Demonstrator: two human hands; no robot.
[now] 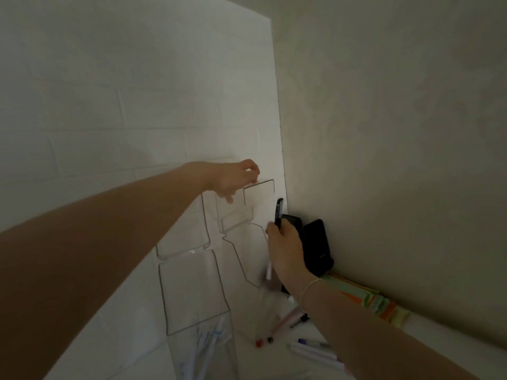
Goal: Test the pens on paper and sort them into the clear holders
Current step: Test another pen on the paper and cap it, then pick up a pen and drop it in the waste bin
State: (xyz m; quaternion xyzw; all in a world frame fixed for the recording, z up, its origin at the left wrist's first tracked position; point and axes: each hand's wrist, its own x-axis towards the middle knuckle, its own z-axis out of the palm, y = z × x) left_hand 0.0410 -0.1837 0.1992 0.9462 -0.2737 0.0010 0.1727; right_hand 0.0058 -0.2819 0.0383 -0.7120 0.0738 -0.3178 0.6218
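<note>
Though the light is dim, the right hand (pixel 285 242) plainly grips a black pen (pixel 279 212) by its lower barrel, tip end up, just beside the upper clear holder (pixel 259 192), whose rim the left hand (pixel 236 178) pinches. The pen looks light, stiff and smooth, so a mid-barrel grip suits it. The holders are glossy, thin-walled, rounded pockets; more pens (pixel 315 349) lie below.

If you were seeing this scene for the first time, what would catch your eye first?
Two bare arms reach in toward clear holders on the white wall. The left hand touches the top holder's rim, while the right hand grips a black pen upright beside it. Lower right, loose pens lie on the white surface near bright sticky notes.
</note>
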